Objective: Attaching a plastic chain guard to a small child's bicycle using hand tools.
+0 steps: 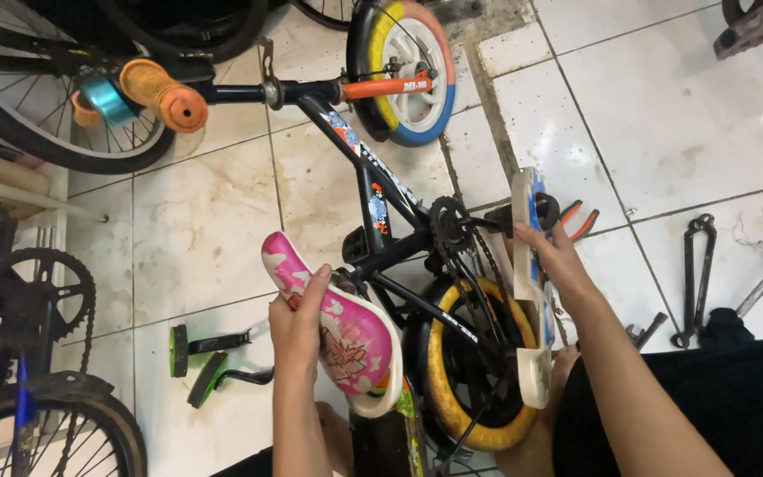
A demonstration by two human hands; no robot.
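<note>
Bike point(381, 212), small kids' frame in black, sits near centre on the tiled floor point(682, 115), viewed from above. Left hand point(298, 322) rests on the pink saddle point(337, 322); fingers wrap over its near left edge, thumb on top. Right hand point(558, 261) holds the white chain guard point(527, 283), fingers closed round its right edge near the far end. Guard stands on edge, just right of the rear wheel point(470, 362) with its yellow tyre. Chain and small sprocket point(448, 221) sit between saddle and guard, exposed. Front wheel point(404, 71), yellow, orange and blue, lies at far centre. Orange handlebar grip point(165, 93) points far left, blue bell point(106, 97) beside it. Two green-rimmed training wheels point(200, 362) on black brackets lie on the floor left of the saddle, apart from the bike. Orange-handled pliers point(580, 219) lie just right of the guard's far end. Black wrenches point(698, 274) lie further right. Other bikes' wheels at far left and near left.
</note>
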